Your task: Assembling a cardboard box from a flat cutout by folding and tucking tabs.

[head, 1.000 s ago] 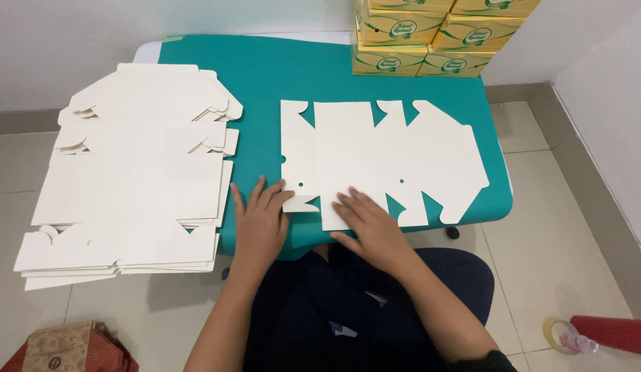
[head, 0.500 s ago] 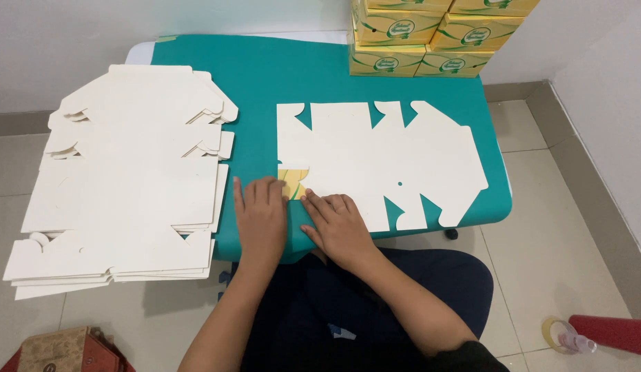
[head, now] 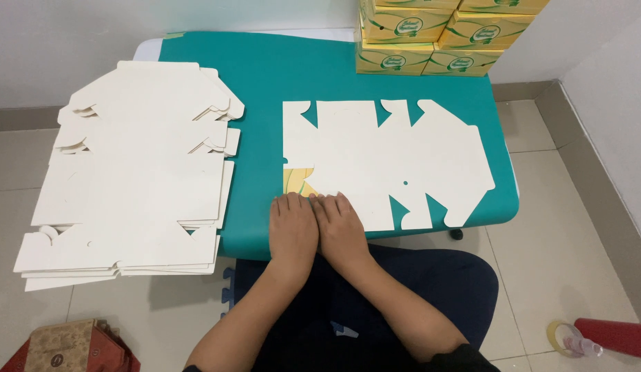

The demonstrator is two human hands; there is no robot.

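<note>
A flat white die-cut carton blank (head: 389, 158) lies on the teal table (head: 293, 69). Its near left flap (head: 296, 182) is folded over, showing a yellow and green printed side. My left hand (head: 293, 231) and my right hand (head: 341, 231) lie side by side, palms down, at the table's front edge. Both press flat on the folded flap and the blank's near left corner. The fingers are together and extended, gripping nothing.
A thick stack of identical white blanks (head: 134, 172) overhangs the table's left side. Assembled yellow boxes (head: 437, 34) are stacked at the far right corner. A brown patterned box (head: 58, 348) sits on the floor at left; a tape roll (head: 561, 337) and red tube (head: 613, 337) at right.
My right hand slid left along the blank to join my left hand. The near left flap got folded over, exposing its yellow printed side, and both hands now press it flat.
</note>
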